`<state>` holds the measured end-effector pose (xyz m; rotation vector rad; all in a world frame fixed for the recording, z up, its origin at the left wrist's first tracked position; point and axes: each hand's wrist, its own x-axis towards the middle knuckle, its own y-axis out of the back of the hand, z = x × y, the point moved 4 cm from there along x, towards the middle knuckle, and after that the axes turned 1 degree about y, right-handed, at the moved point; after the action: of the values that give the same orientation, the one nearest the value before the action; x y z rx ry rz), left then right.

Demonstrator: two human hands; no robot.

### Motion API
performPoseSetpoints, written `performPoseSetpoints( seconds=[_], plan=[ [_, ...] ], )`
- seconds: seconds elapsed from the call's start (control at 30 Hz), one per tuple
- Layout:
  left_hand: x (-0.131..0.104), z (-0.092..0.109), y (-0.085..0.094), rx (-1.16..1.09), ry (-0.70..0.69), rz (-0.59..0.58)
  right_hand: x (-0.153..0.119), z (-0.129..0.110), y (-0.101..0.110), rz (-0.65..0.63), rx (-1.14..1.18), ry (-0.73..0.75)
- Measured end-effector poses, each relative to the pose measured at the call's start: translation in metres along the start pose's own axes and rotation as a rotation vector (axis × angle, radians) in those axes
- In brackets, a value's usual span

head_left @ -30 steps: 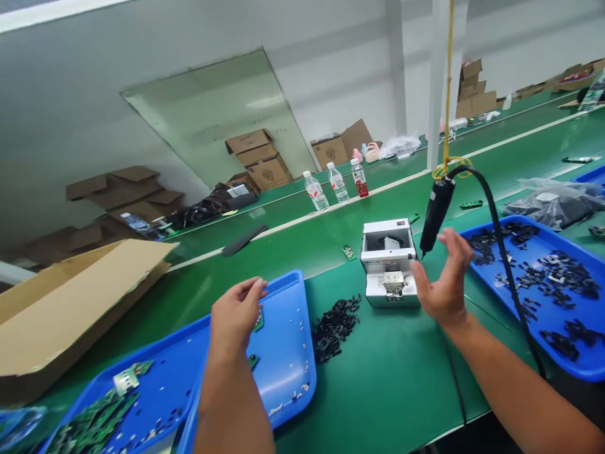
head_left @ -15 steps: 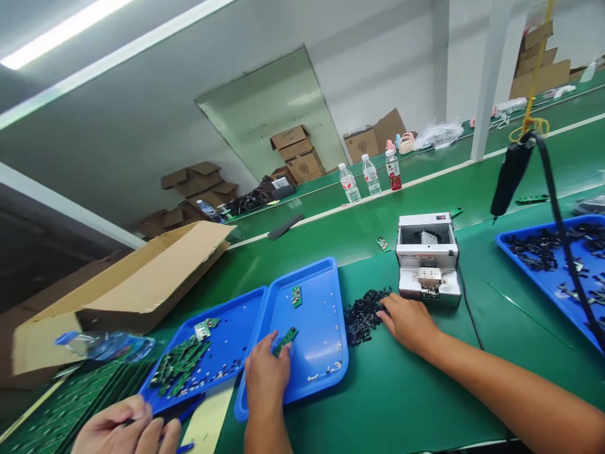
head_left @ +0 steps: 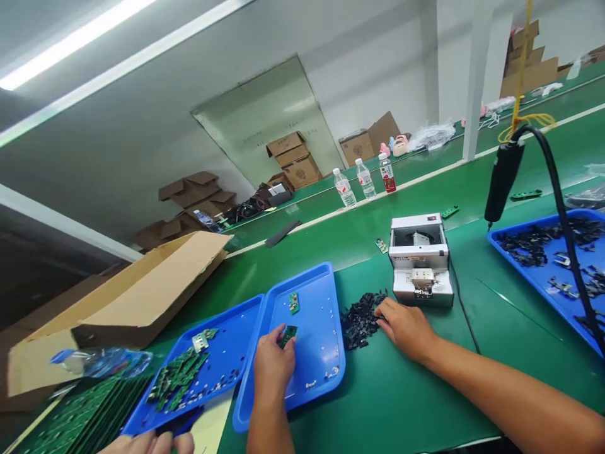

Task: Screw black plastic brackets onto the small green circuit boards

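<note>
My left hand (head_left: 273, 366) pinches a small green circuit board (head_left: 289, 337) between thumb and fingers, just above the right-hand blue tray (head_left: 314, 372). A second circuit board (head_left: 293, 302) lies farther back in that tray, with small white bits scattered round it. My right hand (head_left: 407, 329) is at the right edge of a heap of small black plastic parts (head_left: 363, 318). Its thumb and fingers are drawn together there; whatever they grip is too small or hidden to name.
A co-worker's hand (head_left: 151, 442) shows at the bottom left, beside another blue tray (head_left: 236, 328) with piled boards. Behind my right hand stands a white-grey machine (head_left: 420, 258). A black electric screwdriver (head_left: 503, 180) hangs near a tray of black parts (head_left: 494, 238). An open carton (head_left: 155, 284) lies left.
My left hand has tilted the circuit board more upright. The right hand stays at the heap's edge with its fingers drawn closer. The co-worker's hand has sunk lower in view.
</note>
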<state>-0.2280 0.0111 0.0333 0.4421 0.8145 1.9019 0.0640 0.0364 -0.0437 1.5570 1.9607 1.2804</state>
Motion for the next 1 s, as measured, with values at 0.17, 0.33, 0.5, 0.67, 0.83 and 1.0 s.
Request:
performPoseSetpoints(
  seconds=[0.17,0.33,0.5,0.67,0.83,1.0],
  plan=[
    [0.015,0.035,-0.05,-0.384,-0.083,-0.123,-0.001,0.003,0.003,0.029,0.023,0.061],
    [0.009,0.098,-0.096,-0.618,-0.234,-0.409,-0.005,0.012,0.01,0.043,-0.022,0.137],
    [-0.003,0.107,-0.126,-0.663,-0.267,-0.509,-0.012,0.008,0.041,0.326,0.034,0.31],
    [-0.027,0.091,-0.14,-0.564,-0.311,-0.713,-0.011,0.015,0.068,0.511,0.362,0.102],
    [-0.043,0.089,-0.145,-0.474,-0.464,-0.776,-0.011,0.013,0.071,0.456,0.427,0.043],
    [-0.043,0.087,-0.152,-0.472,-0.464,-0.75,-0.011,0.013,0.064,0.396,0.553,0.016]
  ],
)
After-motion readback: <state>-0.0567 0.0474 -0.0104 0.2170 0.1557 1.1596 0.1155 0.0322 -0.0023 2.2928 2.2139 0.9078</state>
